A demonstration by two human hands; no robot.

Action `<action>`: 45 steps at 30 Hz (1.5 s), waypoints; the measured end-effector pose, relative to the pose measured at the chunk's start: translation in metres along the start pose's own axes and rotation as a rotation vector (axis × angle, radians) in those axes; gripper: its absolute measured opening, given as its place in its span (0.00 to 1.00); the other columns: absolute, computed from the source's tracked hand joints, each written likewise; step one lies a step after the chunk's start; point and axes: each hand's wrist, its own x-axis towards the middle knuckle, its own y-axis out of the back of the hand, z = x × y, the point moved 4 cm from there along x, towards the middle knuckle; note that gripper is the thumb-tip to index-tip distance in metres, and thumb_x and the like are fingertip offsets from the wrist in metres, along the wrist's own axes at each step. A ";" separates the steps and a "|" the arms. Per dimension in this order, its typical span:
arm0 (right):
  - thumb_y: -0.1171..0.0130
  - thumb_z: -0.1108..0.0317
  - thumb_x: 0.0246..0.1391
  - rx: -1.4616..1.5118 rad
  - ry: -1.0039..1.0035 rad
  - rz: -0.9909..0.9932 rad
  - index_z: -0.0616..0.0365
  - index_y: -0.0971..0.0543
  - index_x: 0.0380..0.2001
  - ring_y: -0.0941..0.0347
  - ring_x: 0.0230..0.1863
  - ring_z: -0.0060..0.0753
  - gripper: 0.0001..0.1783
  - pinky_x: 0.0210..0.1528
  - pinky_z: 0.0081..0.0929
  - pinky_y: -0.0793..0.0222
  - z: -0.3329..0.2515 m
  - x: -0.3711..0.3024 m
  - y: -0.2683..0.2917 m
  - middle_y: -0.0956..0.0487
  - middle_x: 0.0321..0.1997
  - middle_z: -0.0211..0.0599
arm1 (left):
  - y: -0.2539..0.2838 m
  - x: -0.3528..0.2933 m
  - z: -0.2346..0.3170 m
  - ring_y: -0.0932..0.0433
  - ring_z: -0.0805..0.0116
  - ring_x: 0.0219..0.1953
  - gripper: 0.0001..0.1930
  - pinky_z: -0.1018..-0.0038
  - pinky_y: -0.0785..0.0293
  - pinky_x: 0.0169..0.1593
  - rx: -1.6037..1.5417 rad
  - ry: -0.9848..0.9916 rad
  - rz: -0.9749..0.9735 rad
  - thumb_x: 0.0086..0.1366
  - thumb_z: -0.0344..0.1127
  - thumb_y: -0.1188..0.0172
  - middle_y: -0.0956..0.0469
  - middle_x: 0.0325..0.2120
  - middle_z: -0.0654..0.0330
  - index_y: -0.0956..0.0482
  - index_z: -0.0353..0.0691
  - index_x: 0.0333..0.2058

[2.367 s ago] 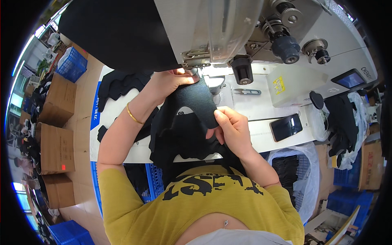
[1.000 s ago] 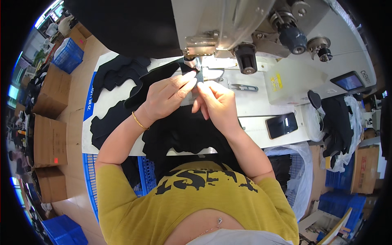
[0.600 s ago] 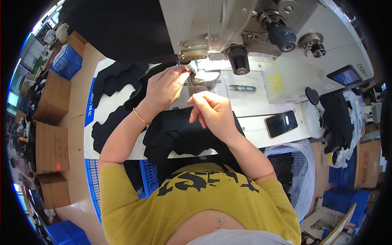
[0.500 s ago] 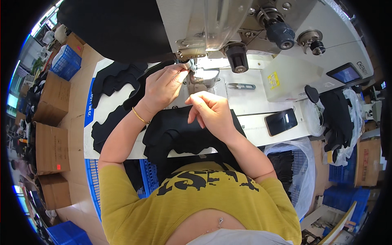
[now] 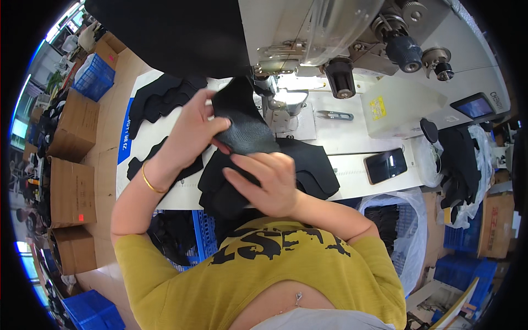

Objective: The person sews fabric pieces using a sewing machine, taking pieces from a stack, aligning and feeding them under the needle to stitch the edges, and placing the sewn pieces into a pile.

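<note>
My left hand (image 5: 193, 127) grips a dark textured fabric piece (image 5: 242, 124), raised in front of the sewing machine (image 5: 308, 38). My right hand (image 5: 269, 181) sits just below it, fingers curled around the lower edge of the same piece and the black fabric beneath. A pile of black cut fabric pieces (image 5: 308, 165) lies on the white work table (image 5: 352, 165) under both hands. A gold bangle sits on my left wrist.
More black cut pieces (image 5: 159, 99) lie at the table's left. Thread snips (image 5: 334, 115) and a dark phone (image 5: 386, 165) rest on the table right. Cardboard boxes (image 5: 69, 165) and blue crates (image 5: 93, 74) line the floor at left. A plastic bag of black parts (image 5: 396, 231) hangs at the right.
My hands have pulled back from the needle area toward me. The left hand now lifts a dark textured piece up, and the right hand has closed on its lower edge.
</note>
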 end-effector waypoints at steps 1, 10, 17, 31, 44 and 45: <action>0.31 0.70 0.42 0.160 -0.133 -0.090 0.56 0.18 0.39 0.24 0.34 0.38 0.16 0.33 0.31 0.30 0.010 -0.002 0.003 0.20 0.38 0.37 | 0.001 -0.002 -0.009 0.19 0.66 0.33 0.29 0.75 0.21 0.29 0.000 0.001 0.009 0.60 0.23 0.44 0.23 0.38 0.52 0.44 0.29 0.59; 0.48 0.65 0.64 1.010 -1.039 -0.087 0.63 0.21 0.35 0.34 0.31 0.11 0.12 0.33 0.16 0.36 0.077 0.005 -0.011 0.24 0.29 0.21 | -0.030 0.031 0.018 0.29 0.82 0.22 0.09 0.83 0.34 0.27 0.476 -0.176 -0.158 0.65 0.35 0.39 0.25 0.22 0.68 0.19 0.35 0.38; 0.50 0.68 0.66 1.119 -1.114 0.083 0.63 0.23 0.35 0.37 0.30 0.08 0.11 0.33 0.13 0.39 0.077 -0.008 -0.011 0.27 0.28 0.19 | -0.029 0.050 0.017 0.27 0.81 0.29 0.09 0.82 0.32 0.33 0.163 -0.110 -0.066 0.59 0.33 0.35 0.19 0.29 0.65 0.17 0.34 0.36; 0.50 0.66 0.66 1.074 -1.234 0.007 0.64 0.25 0.32 0.30 0.19 0.13 0.12 0.19 0.15 0.36 0.062 0.007 0.000 0.26 0.20 0.26 | -0.021 0.054 0.009 0.21 0.74 0.31 0.04 0.78 0.28 0.38 0.117 -0.034 0.005 0.59 0.30 0.36 0.18 0.28 0.60 0.18 0.35 0.30; 0.52 0.63 0.67 0.929 -1.169 -0.166 0.62 0.24 0.31 0.34 0.13 0.14 0.15 0.16 0.14 0.41 0.065 0.001 0.017 0.22 0.17 0.32 | -0.058 -0.038 -0.008 0.26 0.70 0.36 0.19 0.74 0.31 0.40 1.398 -1.389 0.354 0.50 0.30 0.41 0.21 0.44 0.63 0.18 0.41 0.44; 0.52 0.63 0.67 0.923 -1.175 -0.164 0.62 0.24 0.31 0.34 0.13 0.14 0.15 0.16 0.14 0.41 0.068 0.002 0.014 0.22 0.17 0.32 | -0.056 -0.035 -0.007 0.26 0.70 0.36 0.20 0.74 0.30 0.40 1.390 -1.355 0.351 0.49 0.31 0.40 0.20 0.45 0.64 0.17 0.42 0.44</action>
